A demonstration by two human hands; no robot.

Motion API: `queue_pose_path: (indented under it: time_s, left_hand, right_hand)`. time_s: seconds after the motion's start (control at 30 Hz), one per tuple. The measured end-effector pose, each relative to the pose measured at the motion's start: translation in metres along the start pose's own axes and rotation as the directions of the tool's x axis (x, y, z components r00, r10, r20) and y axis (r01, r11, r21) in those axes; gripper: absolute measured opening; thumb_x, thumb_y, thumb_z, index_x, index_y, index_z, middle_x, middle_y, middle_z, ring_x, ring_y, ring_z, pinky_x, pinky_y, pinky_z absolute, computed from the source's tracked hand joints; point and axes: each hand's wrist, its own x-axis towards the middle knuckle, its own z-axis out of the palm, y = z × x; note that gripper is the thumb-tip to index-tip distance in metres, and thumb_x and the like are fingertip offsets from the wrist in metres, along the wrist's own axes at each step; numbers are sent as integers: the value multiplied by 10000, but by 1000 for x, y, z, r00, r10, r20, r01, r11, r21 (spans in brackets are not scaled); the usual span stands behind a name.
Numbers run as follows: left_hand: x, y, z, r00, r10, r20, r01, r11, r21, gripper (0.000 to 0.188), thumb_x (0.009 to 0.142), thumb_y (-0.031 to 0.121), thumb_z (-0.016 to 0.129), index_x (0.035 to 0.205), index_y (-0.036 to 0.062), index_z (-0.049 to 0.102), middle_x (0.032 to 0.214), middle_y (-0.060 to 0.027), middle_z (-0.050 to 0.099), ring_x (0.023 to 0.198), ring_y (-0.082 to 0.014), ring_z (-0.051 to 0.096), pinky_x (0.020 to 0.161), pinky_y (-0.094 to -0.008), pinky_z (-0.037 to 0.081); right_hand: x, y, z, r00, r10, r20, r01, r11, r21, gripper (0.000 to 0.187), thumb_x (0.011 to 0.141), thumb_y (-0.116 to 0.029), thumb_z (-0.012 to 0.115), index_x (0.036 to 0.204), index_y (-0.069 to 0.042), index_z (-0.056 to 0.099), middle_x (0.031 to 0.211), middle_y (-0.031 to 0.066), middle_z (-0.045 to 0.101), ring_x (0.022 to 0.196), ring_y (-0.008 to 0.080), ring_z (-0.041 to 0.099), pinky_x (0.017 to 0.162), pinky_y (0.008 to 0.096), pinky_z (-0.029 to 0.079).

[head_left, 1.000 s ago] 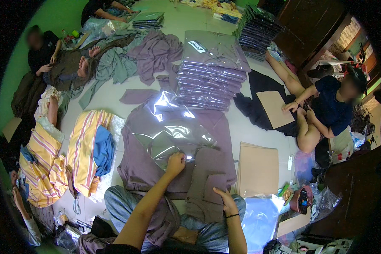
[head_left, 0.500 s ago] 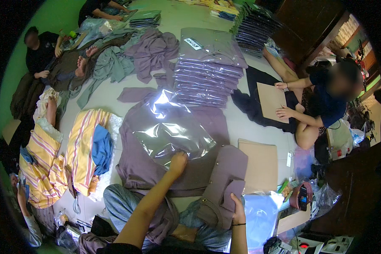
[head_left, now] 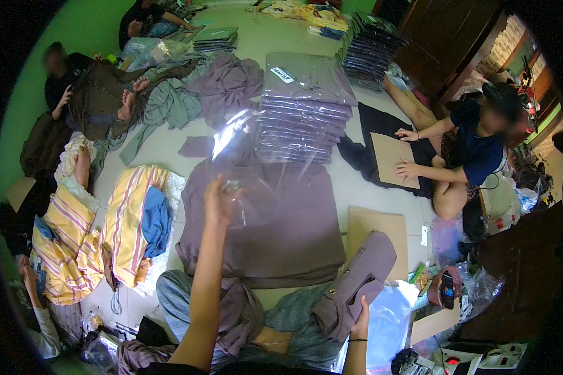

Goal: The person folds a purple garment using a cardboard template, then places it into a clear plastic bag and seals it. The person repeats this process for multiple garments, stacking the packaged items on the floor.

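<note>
My left hand [head_left: 218, 201] is closed on a clear plastic bag [head_left: 256, 197], which is raised and blurred in front of me, with bright glare on its upper part. Beneath it a mauve-grey garment [head_left: 281, 250] lies spread on the floor by my legs. At my right side, my right hand [head_left: 360, 320] grips a folded mauve-grey shirt [head_left: 364, 270] with snap buttons, tilted upward over my knee. Its fingers are partly hidden behind the cloth. Beyond the bag stands a tall stack of bagged mauve shirts [head_left: 303, 128].
Brown cardboard sheets [head_left: 381, 228] and clear blue plastic bags [head_left: 388, 319] lie at my right. Yellow striped clothes [head_left: 128, 219] are at the left. A co-worker on the right presses a cardboard sheet [head_left: 391, 159] onto black cloth. Other people sit at the far left among green garments [head_left: 172, 100].
My left hand has lifted the plastic bag off the spread garment, moving away from me and left. My right hand and the folded shirt have shifted slightly right.
</note>
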Motion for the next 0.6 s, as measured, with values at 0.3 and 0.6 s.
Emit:
queue_pose_path:
  time_s: [0.3, 0.6]
  left_hand:
    - [-36, -58, -187, 922, -193, -335, 55, 923, -380, 116, 806, 151, 444, 795, 38, 468, 689, -59, 466, 629, -183, 475, 709, -386, 468]
    - [-75, -49, -176, 809, 586, -57, 34, 50, 998, 483, 613, 105, 704, 1010, 31, 439, 1047, -162, 441, 944, -282, 488, 790, -378, 419]
  right_hand:
    - [9, 4, -2, 998, -55, -17, 53, 989, -135, 452, 755, -280, 570, 1107, -25, 448, 1040, 110, 522, 952, 250, 505, 831, 380, 413]
    - [9, 3, -10, 997, -20, -79, 10, 993, -119, 468, 756, -302, 569, 1113, -24, 449, 1056, 119, 517, 976, 257, 493, 858, 382, 397]
